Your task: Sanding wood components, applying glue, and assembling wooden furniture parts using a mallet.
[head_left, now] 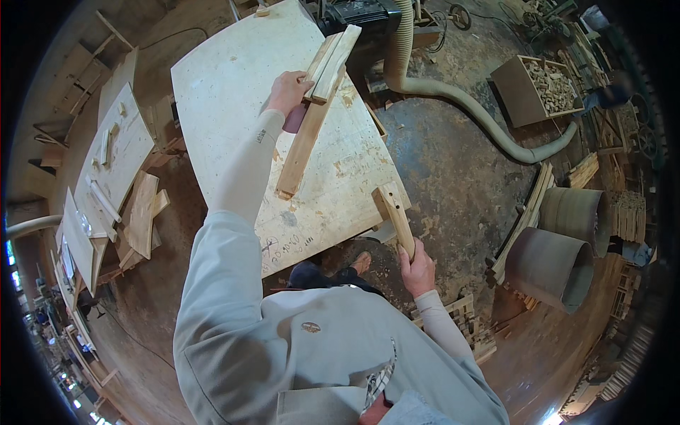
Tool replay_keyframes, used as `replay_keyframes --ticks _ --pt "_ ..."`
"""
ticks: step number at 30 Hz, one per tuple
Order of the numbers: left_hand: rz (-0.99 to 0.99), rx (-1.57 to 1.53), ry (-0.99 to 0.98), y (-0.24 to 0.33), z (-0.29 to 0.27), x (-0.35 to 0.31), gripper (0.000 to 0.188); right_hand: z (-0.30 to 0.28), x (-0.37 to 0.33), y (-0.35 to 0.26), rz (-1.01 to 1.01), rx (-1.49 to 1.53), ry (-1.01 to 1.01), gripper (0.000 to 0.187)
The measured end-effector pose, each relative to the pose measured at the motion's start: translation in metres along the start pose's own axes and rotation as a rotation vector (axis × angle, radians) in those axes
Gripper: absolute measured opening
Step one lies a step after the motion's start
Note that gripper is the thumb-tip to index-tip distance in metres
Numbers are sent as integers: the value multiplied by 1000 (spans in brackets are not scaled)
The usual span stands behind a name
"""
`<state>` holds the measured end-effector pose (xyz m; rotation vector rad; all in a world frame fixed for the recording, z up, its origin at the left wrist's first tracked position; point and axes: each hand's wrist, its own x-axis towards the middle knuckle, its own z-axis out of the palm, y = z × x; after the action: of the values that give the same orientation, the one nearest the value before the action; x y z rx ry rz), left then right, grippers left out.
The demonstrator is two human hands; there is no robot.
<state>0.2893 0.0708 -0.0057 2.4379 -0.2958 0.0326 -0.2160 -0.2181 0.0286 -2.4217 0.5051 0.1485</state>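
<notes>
Left hand [287, 92]: grasping, with the fingers bent at the left side of two short boards [338, 64], close to their near ends. The underside of this grip is hidden. The short boards lie side by side above a long plank [308, 149] and overlap its far part. The long plank lies along the right edge of the table [234, 92] and slants, its near end farther in from that edge.

Right hand [418, 270]: grasping the near end of a wooden bar [399, 219]. The bar has a dark hole toward its far end. That end appears over the near right corner of the table; contact with the tabletop cannot be determined. The hand itself is outside the near edge.

Surroundings: a dark machine [361, 15] stands at the far right corner of the table. A ridged hose [489, 127] runs from beside it across the floor. A wooden box [520, 92], filled with offcuts [549, 86], and two drums [545, 262] stand on the floor to the right.
</notes>
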Motion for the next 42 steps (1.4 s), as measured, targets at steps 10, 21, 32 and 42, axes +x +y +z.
replay_keyframes --ticks 10,21,32,42 --pt "-113 -11 15 0 -2 39 52 10 33 -19 -21 -35 3 42" --pt "-89 -15 -49 -32 -16 128 50 19 103 -71 -19 -38 19 45" --pt "-53 -38 -29 -54 -26 161 49 29 129 -91 -27 14 21 43" --pt "-119 11 -26 -26 -24 131 46 25 110 -82 14 -22 30 43"
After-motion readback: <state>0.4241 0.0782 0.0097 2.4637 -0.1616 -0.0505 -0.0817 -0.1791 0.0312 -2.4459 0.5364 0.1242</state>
